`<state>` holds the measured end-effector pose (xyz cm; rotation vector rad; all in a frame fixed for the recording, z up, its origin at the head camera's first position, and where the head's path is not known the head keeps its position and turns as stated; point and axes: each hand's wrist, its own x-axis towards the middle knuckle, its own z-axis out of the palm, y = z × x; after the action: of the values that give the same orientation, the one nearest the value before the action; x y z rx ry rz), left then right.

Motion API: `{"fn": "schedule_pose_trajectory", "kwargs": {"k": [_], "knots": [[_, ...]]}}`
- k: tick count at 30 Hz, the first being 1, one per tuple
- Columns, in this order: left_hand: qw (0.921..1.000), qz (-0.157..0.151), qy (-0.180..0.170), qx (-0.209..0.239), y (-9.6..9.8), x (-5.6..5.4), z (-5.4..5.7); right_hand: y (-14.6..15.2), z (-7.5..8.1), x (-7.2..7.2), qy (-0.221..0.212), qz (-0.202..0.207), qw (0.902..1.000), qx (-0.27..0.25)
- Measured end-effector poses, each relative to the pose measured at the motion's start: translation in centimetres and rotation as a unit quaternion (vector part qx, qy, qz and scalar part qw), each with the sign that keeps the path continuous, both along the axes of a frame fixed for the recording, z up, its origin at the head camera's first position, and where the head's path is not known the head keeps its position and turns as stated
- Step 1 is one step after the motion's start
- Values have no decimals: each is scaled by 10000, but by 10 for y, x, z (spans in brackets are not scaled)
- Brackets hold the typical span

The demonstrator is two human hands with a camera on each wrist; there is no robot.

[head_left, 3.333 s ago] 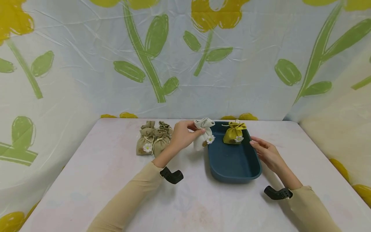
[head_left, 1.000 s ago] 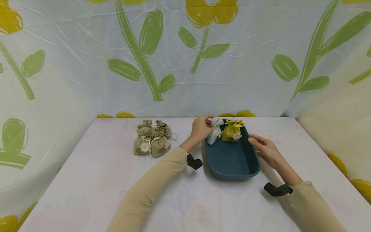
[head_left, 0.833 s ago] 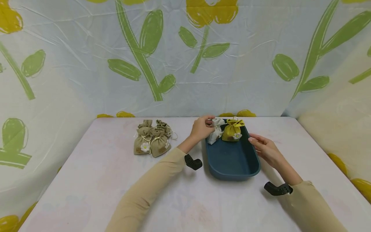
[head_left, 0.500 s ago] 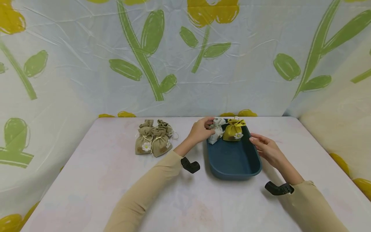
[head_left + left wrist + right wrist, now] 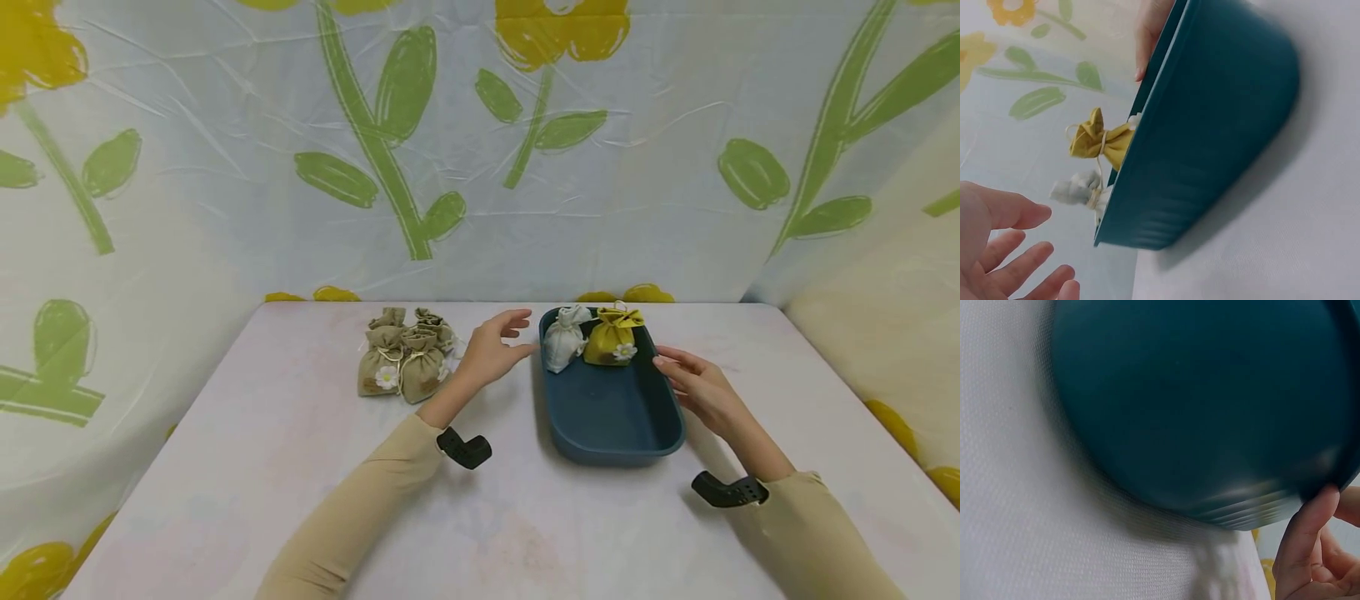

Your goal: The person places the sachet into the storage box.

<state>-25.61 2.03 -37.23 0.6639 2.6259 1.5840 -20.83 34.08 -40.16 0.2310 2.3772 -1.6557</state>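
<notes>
My left hand point(image 5: 491, 350) is just left of a dark blue bin point(image 5: 611, 417), thumb and fingers apart with nothing between them. In the left wrist view, its fingertips point toward the bin, short of a white drawstring pouch point(image 5: 1075, 189). That white pouch point(image 5: 564, 340) stands in the bin's back left corner, beside a yellow drawstring pouch point(image 5: 609, 342) bearing a white flower. At the bin's right side, the fingertips of my right hand point(image 5: 701, 387) touch the rim. The right wrist view shows its thumb point(image 5: 1313, 519) against the bin's outer wall, just under the rim.
Several beige drawstring pouches point(image 5: 423, 367) stand clustered on the table point(image 5: 487, 533) to the left, behind the left forearm. A flower-printed cloth point(image 5: 247, 208) hangs behind the table and along both sides.
The left hand carried the white pouch rightward into the bin beside the yellow one, let go of it and drew back left. The right hand has stayed at the bin's rim.
</notes>
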Motion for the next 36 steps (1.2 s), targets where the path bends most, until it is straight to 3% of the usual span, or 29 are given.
{"fn": "schedule_pose_trajectory", "kwargs": {"k": [4,13,20,29,36], "knots": [[9993,115,245,247,-15,6,-4,1,0,0,-22,-26,10000,-52],[9964,260,383,705,-46,21,-11,2,1,0,25,-66,10000,-55],[9915,599,484,1053,-70,31,-2,1,1,1,103,-29,9999,-84],[9821,1094,640,1396,-103,36,11,1,0,0,89,25,9999,-92],[9774,1511,650,1331,-123,36,3,2,1,0,67,4,9999,-82]]}}
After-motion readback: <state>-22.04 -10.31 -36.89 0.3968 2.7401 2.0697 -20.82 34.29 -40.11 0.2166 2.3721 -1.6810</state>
